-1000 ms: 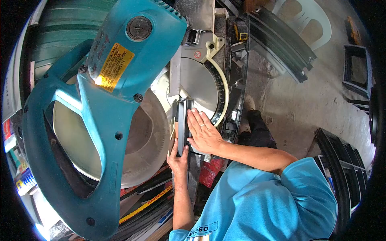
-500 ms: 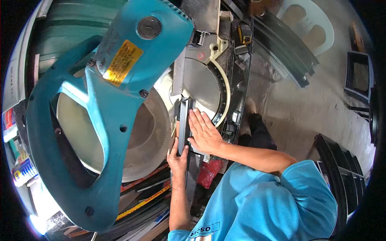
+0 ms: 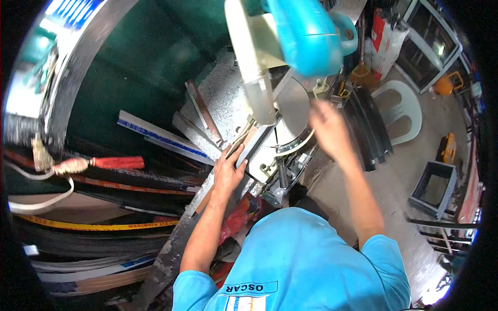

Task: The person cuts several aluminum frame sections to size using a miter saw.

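Note:
A blue miter saw (image 3: 306,36) stands at the top middle, with its pale blade guard (image 3: 262,98) above the round metal turntable (image 3: 294,106). A dark, straight profile strip (image 3: 259,144) lies on the saw's base against the fence. My left hand (image 3: 228,173) is at the strip's near end, fingers and thumb closed around it and the wooden fence edge. My right hand (image 3: 328,124) is in the air just right of the turntable, apart from the strip. It is smeared by motion, so its fingers and anything in them cannot be made out.
Long strips and profiles (image 3: 104,249) are stacked at the lower left, near a red-handled brush (image 3: 116,163). Dark curved panels (image 3: 365,129), a white plastic chair (image 3: 407,116) and a grey crate (image 3: 434,189) are on the floor to the right.
My right hand has come off the strip and moved right and forward. My left hand stays at the strip. The view has shifted, and the saw's handle no longer fills the left side.

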The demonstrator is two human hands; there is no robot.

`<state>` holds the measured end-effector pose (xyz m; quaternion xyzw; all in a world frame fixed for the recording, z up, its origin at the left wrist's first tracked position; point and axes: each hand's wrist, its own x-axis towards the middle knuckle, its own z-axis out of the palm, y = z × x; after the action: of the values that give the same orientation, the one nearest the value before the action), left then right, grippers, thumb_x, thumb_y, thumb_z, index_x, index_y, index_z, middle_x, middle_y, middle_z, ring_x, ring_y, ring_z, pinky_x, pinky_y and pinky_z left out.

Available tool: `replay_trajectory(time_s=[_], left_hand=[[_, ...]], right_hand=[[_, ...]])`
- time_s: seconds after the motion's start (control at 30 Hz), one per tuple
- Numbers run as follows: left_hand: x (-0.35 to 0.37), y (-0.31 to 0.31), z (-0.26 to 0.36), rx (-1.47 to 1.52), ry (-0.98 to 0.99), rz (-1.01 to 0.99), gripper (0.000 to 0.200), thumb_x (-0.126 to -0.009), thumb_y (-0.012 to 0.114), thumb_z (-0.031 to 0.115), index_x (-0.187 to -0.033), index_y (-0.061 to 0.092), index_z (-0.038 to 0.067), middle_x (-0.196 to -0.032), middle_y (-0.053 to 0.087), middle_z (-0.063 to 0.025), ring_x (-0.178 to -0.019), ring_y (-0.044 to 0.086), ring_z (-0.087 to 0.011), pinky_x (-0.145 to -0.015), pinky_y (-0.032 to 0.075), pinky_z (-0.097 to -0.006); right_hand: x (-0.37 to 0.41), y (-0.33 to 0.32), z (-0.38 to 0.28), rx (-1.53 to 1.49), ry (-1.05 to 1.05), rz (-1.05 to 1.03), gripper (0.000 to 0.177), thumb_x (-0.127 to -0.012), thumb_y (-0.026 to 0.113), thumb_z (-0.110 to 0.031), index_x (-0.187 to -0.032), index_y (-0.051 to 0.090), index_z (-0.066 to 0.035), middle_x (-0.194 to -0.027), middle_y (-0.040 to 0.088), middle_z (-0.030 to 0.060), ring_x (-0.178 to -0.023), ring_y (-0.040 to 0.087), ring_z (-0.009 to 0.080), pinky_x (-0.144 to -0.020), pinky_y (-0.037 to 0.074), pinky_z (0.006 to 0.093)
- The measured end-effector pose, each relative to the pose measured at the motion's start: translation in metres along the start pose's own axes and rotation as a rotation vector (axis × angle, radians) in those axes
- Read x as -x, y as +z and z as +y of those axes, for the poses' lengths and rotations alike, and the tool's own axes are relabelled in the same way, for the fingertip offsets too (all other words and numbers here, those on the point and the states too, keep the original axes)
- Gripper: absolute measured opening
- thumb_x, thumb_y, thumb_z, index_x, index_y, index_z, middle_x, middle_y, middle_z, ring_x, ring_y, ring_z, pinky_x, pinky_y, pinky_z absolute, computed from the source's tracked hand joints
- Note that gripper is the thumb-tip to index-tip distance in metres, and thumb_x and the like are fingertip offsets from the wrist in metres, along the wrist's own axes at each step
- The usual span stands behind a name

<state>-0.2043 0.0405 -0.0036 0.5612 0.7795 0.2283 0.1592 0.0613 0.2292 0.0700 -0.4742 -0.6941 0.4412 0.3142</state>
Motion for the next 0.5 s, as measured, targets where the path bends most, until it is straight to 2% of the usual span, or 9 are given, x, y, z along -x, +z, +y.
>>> replay_trajectory(time_s=[0.03,0.1,0.17,0.23,0.3,0.37,0.43,0.47,0.5], left_hand=[[0.000,0.000,-0.001,0.031,0.003,0.020,0.054,-0.085,0.076,0.018,-0.138,0.064,0.015,-0.138,0.059,-0.0213,-0.124,0.059,-0.0410,-0.105,0.048,-0.0434],[0.001,0.002,-0.003,0.033,0.006,0.020,0.053,-0.086,0.075,0.019,-0.137,0.064,0.017,-0.136,0.060,-0.0210,-0.122,0.059,-0.0430,-0.104,0.049,-0.0459],[0.002,0.001,-0.003,0.016,0.022,0.036,0.053,-0.086,0.075,0.019,-0.137,0.064,0.018,-0.135,0.060,-0.0225,-0.119,0.060,-0.0445,-0.102,0.050,-0.0487],[0.002,0.004,-0.007,0.032,0.037,0.051,0.053,-0.086,0.074,0.020,-0.138,0.064,0.020,-0.135,0.059,-0.0242,-0.119,0.060,-0.0455,-0.101,0.050,-0.0495],[0.003,0.000,-0.003,0.021,-0.003,0.024,0.053,-0.086,0.074,0.022,-0.138,0.063,0.022,-0.135,0.059,-0.0251,-0.119,0.060,-0.0465,-0.102,0.049,-0.0502],[0.003,0.004,-0.005,0.011,-0.021,0.039,0.053,-0.087,0.073,0.024,-0.138,0.063,0.024,-0.136,0.058,-0.0243,-0.119,0.060,-0.0464,-0.102,0.049,-0.0511],[0.002,0.005,-0.004,0.012,-0.039,0.021,0.052,-0.087,0.073,0.025,-0.139,0.063,0.024,-0.138,0.058,-0.0236,-0.120,0.060,-0.0453,-0.103,0.047,-0.0520],[0.001,0.006,-0.005,0.039,-0.060,-0.014,0.052,-0.089,0.071,0.026,-0.140,0.062,0.027,-0.143,0.054,-0.0210,-0.125,0.057,-0.0425,-0.108,0.040,-0.0590],[0.002,0.006,-0.007,0.067,-0.084,-0.049,0.052,-0.091,0.070,0.028,-0.142,0.060,0.029,-0.148,0.050,-0.0184,-0.131,0.054,-0.0396,-0.113,0.033,-0.0661]], right_hand=[[-0.007,-0.021,-0.022,-0.057,-0.006,0.038,0.042,-0.100,0.064,-0.029,-0.132,0.060,-0.001,-0.116,0.071,0.0131,-0.096,0.066,0.0226,-0.090,0.052,0.0362],[-0.028,-0.058,-0.071,0.069,-0.418,0.159,0.040,-0.103,0.060,-0.032,-0.129,0.063,-0.002,-0.110,0.071,0.0089,-0.091,0.064,0.0175,-0.087,0.053,0.0361],[-0.036,-0.081,-0.156,-0.072,-0.214,0.188,0.046,-0.109,0.041,-0.040,-0.122,0.069,-0.006,-0.111,0.070,0.0057,-0.096,0.067,0.0150,-0.081,0.055,0.0273],[-0.076,-0.096,-0.201,-0.046,-0.328,0.154,0.056,-0.108,0.038,-0.048,-0.115,0.068,-0.002,-0.096,0.070,0.0075,-0.081,0.068,0.0179,-0.069,0.057,0.0321],[-0.134,-0.117,-0.268,-0.257,0.189,-0.301,0.038,-0.100,0.057,-0.050,-0.091,0.062,-0.014,-0.063,0.053,-0.0003,-0.047,0.042,0.0186,-0.035,0.031,0.0414],[-0.148,-0.088,-0.289,0.175,0.023,-0.098,0.036,-0.104,0.052,-0.039,-0.084,0.062,-0.010,-0.066,0.056,0.0021,-0.047,0.042,0.0175,-0.037,0.032,0.0410],[-0.139,-0.062,-0.311,0.507,0.059,0.111,0.027,-0.101,0.054,-0.027,-0.082,0.062,-0.009,-0.070,0.059,0.0061,-0.054,0.049,0.0205,-0.045,0.041,0.0431],[-0.156,-0.066,-0.298,0.520,0.054,0.111,0.027,-0.101,0.054,-0.027,-0.082,0.062,-0.009,-0.070,0.059,0.0061,-0.054,0.049,0.0205,-0.045,0.041,0.0431],[-0.193,-0.075,-0.268,0.277,-0.048,0.075,0.024,-0.099,0.055,-0.023,-0.082,0.062,-0.008,-0.071,0.060,0.0078,-0.058,0.052,0.0224,-0.049,0.044,0.0451]])
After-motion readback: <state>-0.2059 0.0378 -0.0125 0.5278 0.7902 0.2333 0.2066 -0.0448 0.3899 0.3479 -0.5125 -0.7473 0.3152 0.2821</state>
